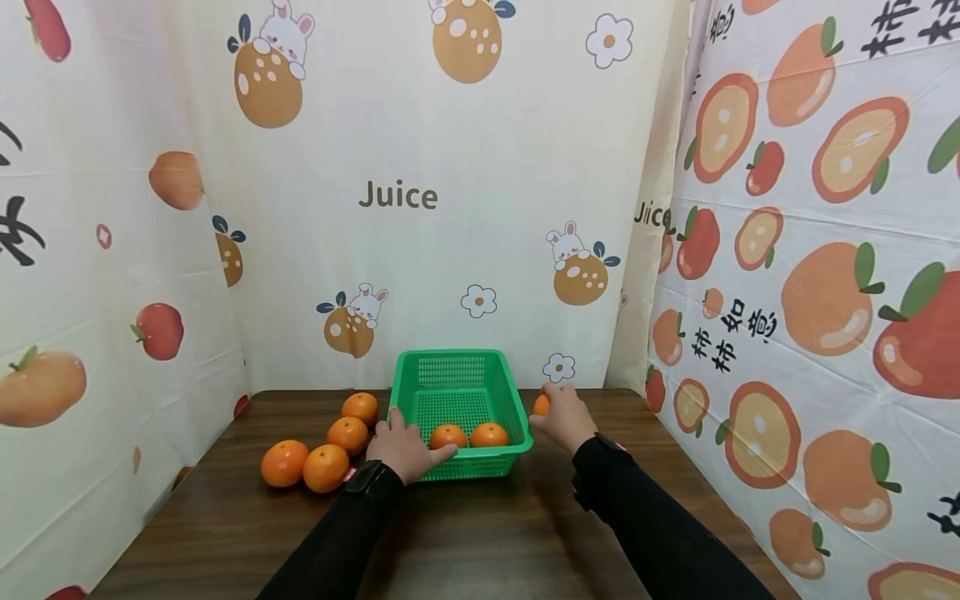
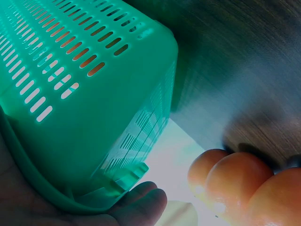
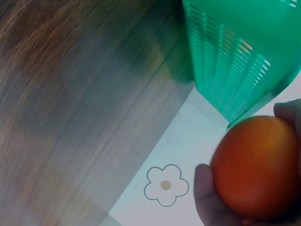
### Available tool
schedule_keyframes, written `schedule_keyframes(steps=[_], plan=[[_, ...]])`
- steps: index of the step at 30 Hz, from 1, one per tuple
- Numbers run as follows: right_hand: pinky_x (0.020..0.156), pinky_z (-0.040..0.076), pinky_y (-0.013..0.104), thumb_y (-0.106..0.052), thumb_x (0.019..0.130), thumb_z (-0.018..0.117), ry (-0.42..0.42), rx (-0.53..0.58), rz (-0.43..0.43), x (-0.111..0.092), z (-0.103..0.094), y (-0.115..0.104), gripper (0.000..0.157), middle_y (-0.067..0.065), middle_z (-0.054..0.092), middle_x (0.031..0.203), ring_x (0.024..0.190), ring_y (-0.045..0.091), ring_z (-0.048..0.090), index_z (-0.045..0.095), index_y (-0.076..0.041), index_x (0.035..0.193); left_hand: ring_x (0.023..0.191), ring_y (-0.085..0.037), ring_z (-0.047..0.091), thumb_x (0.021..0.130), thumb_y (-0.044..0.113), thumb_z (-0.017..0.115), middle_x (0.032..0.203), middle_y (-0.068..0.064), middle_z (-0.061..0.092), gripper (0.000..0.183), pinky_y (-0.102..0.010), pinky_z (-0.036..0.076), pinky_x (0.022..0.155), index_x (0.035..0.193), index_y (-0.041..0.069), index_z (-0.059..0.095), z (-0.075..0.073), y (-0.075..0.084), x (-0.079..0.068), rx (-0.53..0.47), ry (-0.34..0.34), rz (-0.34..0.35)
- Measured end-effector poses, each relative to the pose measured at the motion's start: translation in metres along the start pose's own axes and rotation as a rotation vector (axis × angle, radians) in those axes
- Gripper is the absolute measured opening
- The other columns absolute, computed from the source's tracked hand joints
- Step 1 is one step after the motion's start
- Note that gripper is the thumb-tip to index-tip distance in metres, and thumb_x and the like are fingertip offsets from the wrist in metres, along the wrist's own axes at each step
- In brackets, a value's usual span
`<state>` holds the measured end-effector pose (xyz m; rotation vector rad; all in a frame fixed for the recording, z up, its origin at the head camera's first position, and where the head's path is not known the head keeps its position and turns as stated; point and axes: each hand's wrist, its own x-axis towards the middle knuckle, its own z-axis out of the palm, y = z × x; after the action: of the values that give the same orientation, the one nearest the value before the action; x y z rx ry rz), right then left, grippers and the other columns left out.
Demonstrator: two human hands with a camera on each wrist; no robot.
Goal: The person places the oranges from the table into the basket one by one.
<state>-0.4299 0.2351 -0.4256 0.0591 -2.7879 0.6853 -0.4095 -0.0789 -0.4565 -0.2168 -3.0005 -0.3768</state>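
Black sleeves (image 1: 330,533) crossed the near part of the brown wood-grain surface (image 1: 468,533). The left wristband (image 1: 372,481) bore a small red label, too tiny to read. The left hand (image 1: 405,450) rested with extended fingers on the rim at the near left corner of a green plastic basket (image 1: 468,469), its thumb lying over the front edge. Left of that hand, four oranges (image 1: 326,468) sat grouped on the surface. Just inside the basket's front wall lay two loose oranges (image 1: 447,437), side by side. The right hand (image 1: 566,417) gripped another orange (image 3: 256,167) between thumb and fingers, outside the basket, just beside its right rim. Farther off, the cream back cloth (image 1: 405,275) read "Juice" at its middle and again at its right fold; the fruit-printed right cloth (image 1: 795,208) carried black Chinese lettering, 柿柿如意. Characters on the left cloth (image 1: 105,275) were cut off.
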Motion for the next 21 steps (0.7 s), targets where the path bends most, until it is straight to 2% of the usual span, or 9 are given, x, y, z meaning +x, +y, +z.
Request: schedule_keyframes(steps=[11,21], plan=[[0.074,0.055,0.035,-0.025,0.091,0.080,0.126,0.109,-0.093,0.003,0.000,-0.017,0.050,0.016,0.058,0.124,0.091,0.027,0.059,0.063,-0.010,0.136,0.137,-0.055,0.048,0.089,0.088,0.052,0.166,-0.036,0.032,0.101,-0.064,0.053,0.100,0.142,0.003,0.067,0.000,0.000,0.001,0.016,0.001,-0.004],[0.082,0.057,0.039,-0.030,0.093,0.082,0.126,0.218,-0.124,0.005,0.006,-0.037,0.053,0.013,0.056,0.129,0.098,0.028,0.058,0.062,-0.014,0.139,0.139,-0.056,0.047,0.089,0.088,0.052,0.167,-0.036,0.030,0.102,-0.066,0.053,0.100,0.142,0.003,0.066,0.002,-0.001,0.001,-0.003,0.002,-0.007]])
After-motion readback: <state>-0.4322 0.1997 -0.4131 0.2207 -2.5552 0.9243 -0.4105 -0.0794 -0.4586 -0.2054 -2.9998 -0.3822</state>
